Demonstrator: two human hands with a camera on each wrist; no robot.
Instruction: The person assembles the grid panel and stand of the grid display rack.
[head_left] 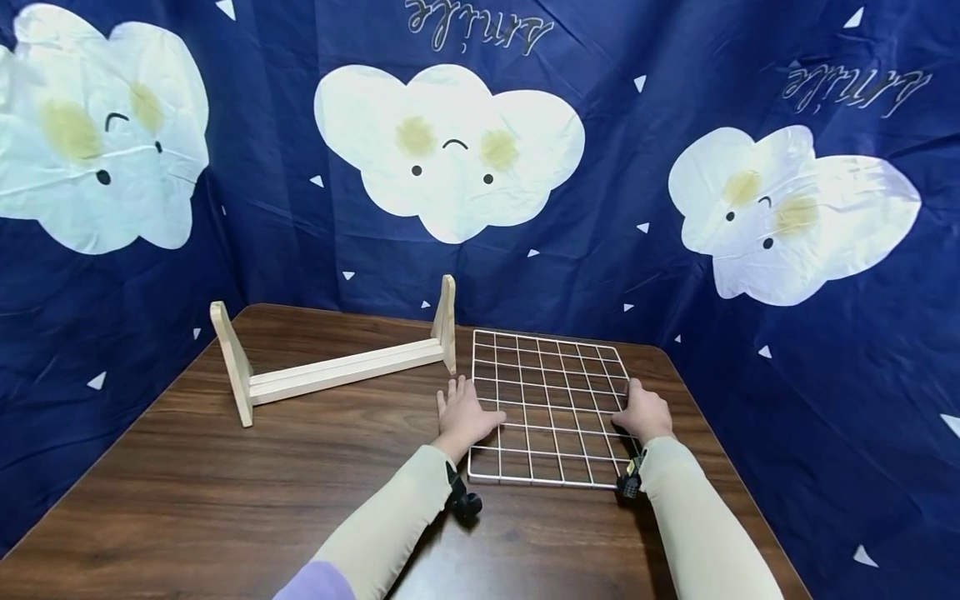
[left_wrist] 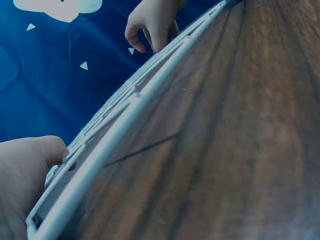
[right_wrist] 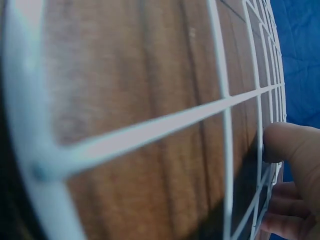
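Note:
A white wire grid panel point(head_left: 553, 406) lies on the brown wooden table, seen edge-on in the left wrist view. My left hand point(head_left: 462, 414) is at its left edge, fingers fairly straight and spread beside the panel. The left thumb point(left_wrist: 52, 150) reaches over the wires and touches them. On the opposite edge, my right hand point(head_left: 647, 412) grips the panel's side wire. In the right wrist view the thumb point(right_wrist: 290, 142) lies over the wires, with the other fingers point(right_wrist: 287, 212) curled at the outer side. Parts of those fingers are hidden.
A pale wooden stand point(head_left: 345, 369), with two upright end pieces joined by a crossbar, stands on the table point(head_left: 225, 500) left of the panel. Behind and at both sides hangs a dark blue curtain point(head_left: 262, 167) with white clouds. Each wrist carries a small black device.

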